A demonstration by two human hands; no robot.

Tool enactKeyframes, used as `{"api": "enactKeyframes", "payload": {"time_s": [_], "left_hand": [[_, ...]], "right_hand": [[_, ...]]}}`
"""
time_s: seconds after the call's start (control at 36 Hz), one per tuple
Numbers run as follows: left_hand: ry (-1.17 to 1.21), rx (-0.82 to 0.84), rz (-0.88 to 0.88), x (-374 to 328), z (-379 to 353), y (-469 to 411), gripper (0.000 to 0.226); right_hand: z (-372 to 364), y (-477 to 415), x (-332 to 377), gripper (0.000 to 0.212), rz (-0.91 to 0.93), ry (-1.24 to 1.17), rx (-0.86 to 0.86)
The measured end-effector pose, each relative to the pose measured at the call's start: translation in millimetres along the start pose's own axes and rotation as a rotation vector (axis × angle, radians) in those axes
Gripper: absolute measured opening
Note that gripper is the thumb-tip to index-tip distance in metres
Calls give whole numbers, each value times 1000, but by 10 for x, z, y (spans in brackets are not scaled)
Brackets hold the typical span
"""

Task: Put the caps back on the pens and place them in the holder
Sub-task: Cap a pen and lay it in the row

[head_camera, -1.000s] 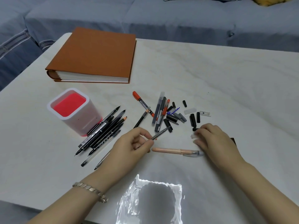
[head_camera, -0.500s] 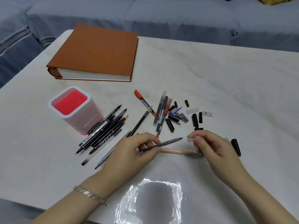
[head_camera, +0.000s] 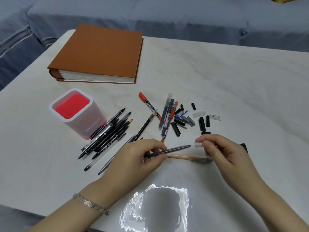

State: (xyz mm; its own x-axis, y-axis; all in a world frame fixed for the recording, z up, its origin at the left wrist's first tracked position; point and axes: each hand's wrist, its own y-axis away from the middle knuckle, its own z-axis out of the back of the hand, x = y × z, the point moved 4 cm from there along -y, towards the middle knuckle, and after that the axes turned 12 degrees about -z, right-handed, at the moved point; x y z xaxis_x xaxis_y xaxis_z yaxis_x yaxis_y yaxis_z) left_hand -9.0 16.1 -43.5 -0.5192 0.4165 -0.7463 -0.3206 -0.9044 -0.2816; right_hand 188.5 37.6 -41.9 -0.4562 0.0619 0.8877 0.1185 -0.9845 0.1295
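holder [head_camera: 78, 114] empty; left hand [head_camera: 133, 162] grips pen [head_camera: 168, 150], right hand [head_camera: 220, 152] pinches clear cap [head_camera: 198, 144] at its tip. rest lie beside holder.

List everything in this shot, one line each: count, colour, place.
table: one, white marbled, under everything
sofa: one, grey-blue, behind the table
book: one, orange-brown, closed, far left
holder: one, white with red inside, upright, in front of the book
black pens: several, overlapping, lying to the right of the holder
mixed pens: several, grey, orange and black, centre
loose caps: several, mostly black and grey, right of the mixed pens
peach pen: one, lying between the hands
grey pen: one, in the left hand
clear cap: one, at the grey pen's tip
bracelet: one, silver, left wrist
left hand: grips the grey pen
right hand: pinches the clear cap
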Motion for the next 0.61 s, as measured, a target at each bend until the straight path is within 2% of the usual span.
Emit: {"api": "enactKeyframes", "payload": {"time_s": [0.14,0.25,0.33,0.44,0.5,0.61], "left_hand": [[-25,18,-27,-23,11,-8,18],[-102,31,-105,-95,11,-30,15],[-51,-4,-103,-109,31,-41,18],[102,-28,42,-101,31,-57,23],[133,-10,103,-105,19,-75,4],[353,39,241,-99,14,-124,23]], "right_hand": [[-47,4,36,12,68,87,42],[-133,19,59,19,114,103,82],[-122,9,74,23,142,88,59],[-105,26,82,21,223,104,4],[-104,53,83,32,265,107,-24],[-97,72,79,28,312,92,-20]]}}
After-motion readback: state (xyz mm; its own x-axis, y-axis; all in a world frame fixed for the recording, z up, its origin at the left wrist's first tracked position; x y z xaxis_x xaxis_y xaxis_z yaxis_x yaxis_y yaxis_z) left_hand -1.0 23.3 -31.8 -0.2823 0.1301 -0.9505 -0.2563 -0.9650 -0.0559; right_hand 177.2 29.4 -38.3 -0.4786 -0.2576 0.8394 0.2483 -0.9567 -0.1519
